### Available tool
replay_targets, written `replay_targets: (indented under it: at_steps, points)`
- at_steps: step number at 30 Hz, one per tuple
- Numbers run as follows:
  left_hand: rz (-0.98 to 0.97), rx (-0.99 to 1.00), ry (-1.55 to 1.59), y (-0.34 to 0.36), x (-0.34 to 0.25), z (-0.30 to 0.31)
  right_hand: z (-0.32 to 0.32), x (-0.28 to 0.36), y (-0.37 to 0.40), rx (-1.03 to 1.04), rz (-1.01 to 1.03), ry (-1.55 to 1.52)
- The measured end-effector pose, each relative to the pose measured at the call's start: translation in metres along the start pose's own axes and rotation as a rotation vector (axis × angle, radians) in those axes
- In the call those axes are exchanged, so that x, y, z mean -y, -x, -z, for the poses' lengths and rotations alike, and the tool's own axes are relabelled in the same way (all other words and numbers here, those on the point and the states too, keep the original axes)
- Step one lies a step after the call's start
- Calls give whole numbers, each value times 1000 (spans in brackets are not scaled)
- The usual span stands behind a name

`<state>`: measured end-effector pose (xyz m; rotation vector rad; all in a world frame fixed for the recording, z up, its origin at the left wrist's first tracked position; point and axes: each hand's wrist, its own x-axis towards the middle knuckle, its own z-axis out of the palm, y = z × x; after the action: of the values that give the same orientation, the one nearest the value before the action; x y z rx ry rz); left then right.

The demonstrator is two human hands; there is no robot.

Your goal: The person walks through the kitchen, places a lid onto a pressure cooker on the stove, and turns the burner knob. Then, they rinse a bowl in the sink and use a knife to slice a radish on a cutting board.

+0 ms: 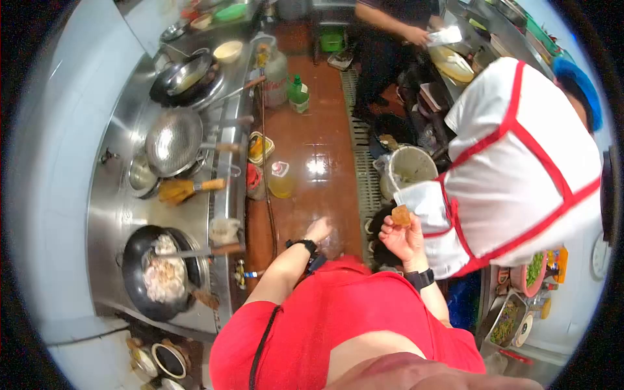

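My right hand [404, 242] is raised in front of my chest, its fingers pinching a small brown chunk [401, 215]. What the chunk is made of I cannot make out. Lower over the brown floor hangs my left hand [319, 229]; its fingers are smeared and partly hidden, so their state does not show. To the left, a black wok [136, 273] on the steel range holds pale pieces of food [165, 279], with a long-handled tool [195, 252] lying across it.
A strainer [174, 143], a brush [188, 190] and another wok [185, 77] line the range. Close on my right stands a person in a white, red-trimmed garment [533, 169]; another person's hand [416, 35] works farther off. A white bucket [413, 162] and green bottle [298, 95] stand on the floor.
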<state>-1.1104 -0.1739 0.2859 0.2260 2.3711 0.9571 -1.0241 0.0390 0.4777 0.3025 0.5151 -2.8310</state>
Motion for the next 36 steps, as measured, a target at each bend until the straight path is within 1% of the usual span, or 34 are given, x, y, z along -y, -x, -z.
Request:
replay_targets:
  at_steps: [1, 2, 3, 5, 6, 7, 8, 9, 10, 12, 13, 14, 15, 16, 17, 18, 20, 21, 23, 24, 25, 28, 29, 31, 33, 34, 35, 36]
  points:
    - [-50, -53, -67, -25, -9, 16, -3, 10, -21, -21, 11, -2]
    - [-26, -23, 22, -51, -20, 31, -8, 22, -45, -57, 18, 16]
    - [0, 5, 107, -69, -35, 44, -5, 30, -70, -59, 25, -44]
    - [-114, 22, 295, -129, -19, 45, -1, 49, -127, -9, 53, -84]
    - [-22, 169, 531, -165, -25, 69, 10, 70, -189, 18, 103, -106]
    - [-224, 337, 494, -187, -15, 85, 17, 71, -213, -3, 137, -129]
    - [-95, 299, 485, -199, -9, 99, 21, 82, -241, 117, 138, -64]
    - [17, 252, 484, -213, -14, 115, 22, 93, -267, 127, 141, -80]
    - [19, 243, 471, -231, -4, 126, 22, 100, -292, 100, 122, -104]
    - [100, 125, 376, -276, 16, 152, 20, 121, -347, 35, 77, -149]
    - [267, 50, 380, -253, -60, 202, 12, 131, -371, 49, 51, -154]
    - [206, -14, 479, -289, -27, 199, 10, 141, -398, 65, 11, -133]
    - [164, -12, 477, -320, -4, 205, 10, 148, -423, 77, -34, -113]
    - [258, -69, 666, -332, -18, 219, 0, 157, -445, 25, -61, -74]
    - [349, -128, 848, -346, -35, 235, 0, 167, -469, 16, -70, -56]
    - [343, -128, 868, -371, -38, 245, 4, 175, -496, 10, -89, -19]
    - [460, -104, 1024, -420, -37, 266, 8, 191, -549, -2, -113, -5]
    - [463, -100, 1036, -442, -33, 274, 12, 197, -570, -10, -118, 4]
    - [314, -16, 1144, -502, -40, 307, 7, 220, -619, -65, -98, -69]
    - [410, -60, 1185, -518, -68, 335, -5, 229, -638, -183, -70, -79]
    - [415, -63, 1104, -549, -71, 350, -11, 240, -661, -79, -65, -67]
    - [350, -94, 1088, -636, -107, 400, -33, 279, -719, -139, -37, 94]
    - [305, -71, 1096, -663, -119, 416, -36, 292, -736, -155, -35, 148]
    - [237, -47, 1108, -721, -128, 435, -44, 314, -767, -130, 4, 209]
    - [223, 11, 1050, -777, -131, 451, -36, 332, -798, -169, 37, 176]
    - [235, -11, 1021, -795, -139, 463, -29, 341, -814, -162, 20, 162]
    - [222, -8, 1058, -820, -132, 465, -23, 350, -828, -160, 16, 172]
    - [177, -23, 1054, -823, -133, 468, -13, 352, -835, -223, 35, 97]
